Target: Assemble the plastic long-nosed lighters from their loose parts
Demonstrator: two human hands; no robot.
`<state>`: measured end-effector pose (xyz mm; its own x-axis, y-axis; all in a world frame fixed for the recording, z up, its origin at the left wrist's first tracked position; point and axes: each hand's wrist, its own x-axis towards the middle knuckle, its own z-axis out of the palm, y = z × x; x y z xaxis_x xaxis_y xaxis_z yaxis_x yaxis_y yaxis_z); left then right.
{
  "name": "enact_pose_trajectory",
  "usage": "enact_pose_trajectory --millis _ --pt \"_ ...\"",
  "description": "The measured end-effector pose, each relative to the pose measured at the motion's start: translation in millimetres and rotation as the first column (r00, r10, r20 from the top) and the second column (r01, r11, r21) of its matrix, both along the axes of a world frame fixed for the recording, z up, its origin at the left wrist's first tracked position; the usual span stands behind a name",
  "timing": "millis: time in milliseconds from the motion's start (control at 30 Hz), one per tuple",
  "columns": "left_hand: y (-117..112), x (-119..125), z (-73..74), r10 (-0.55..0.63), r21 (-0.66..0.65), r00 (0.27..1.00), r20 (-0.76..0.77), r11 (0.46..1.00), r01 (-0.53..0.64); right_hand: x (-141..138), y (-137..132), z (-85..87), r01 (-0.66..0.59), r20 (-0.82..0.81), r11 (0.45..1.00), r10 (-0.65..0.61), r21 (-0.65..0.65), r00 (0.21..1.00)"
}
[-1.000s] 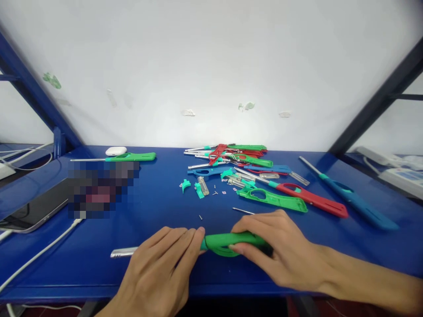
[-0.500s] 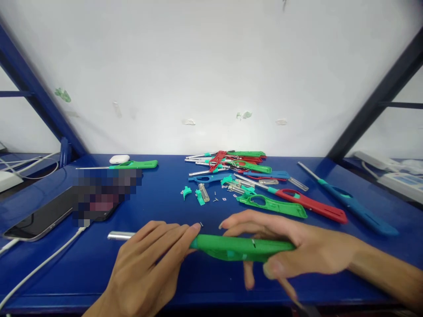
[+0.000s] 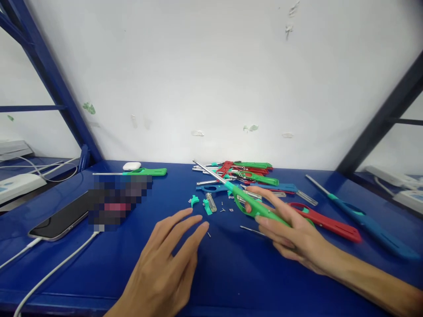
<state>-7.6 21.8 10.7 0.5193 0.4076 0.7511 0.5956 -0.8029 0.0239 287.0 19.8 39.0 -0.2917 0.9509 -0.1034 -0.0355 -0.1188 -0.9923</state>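
My right hand point(image 3: 294, 229) grips a green long-nosed lighter point(image 3: 257, 206), its metal barrel pointing up and left over the heap of parts. A thin metal rod, perhaps a screwdriver shaft point(image 3: 251, 230), sticks out beneath that hand; its other end is hidden. My left hand point(image 3: 168, 259) is held over the near part of the table, fingers apart and holding nothing. Just beyond its fingertips lie a small screw point(image 3: 209, 234), a teal trigger point(image 3: 207, 206) and a clear fuel tank point(image 3: 211, 202).
Lighter shells and metal barrels are heaped at the back point(image 3: 244, 171). A red lighter point(image 3: 327, 221) and a blue lighter point(image 3: 366, 224) lie at right. Another green lighter point(image 3: 147, 172), a white case point(image 3: 131, 166) and a phone point(image 3: 62, 218) with a white cable point(image 3: 56, 268) are at left.
My left hand has let go of the green lighter's barrel. My right hand has carried the lighter forward and tilted its barrel upward. The camera view has shifted slightly.
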Motion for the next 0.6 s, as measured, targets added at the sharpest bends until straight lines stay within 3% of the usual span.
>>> enact_pose_trajectory --millis 600 --pt "-2.7 0.6 1.8 -0.097 -0.024 0.995 -0.013 0.995 0.097 2.1 1.4 6.2 0.049 0.089 0.997 -0.054 0.058 0.995"
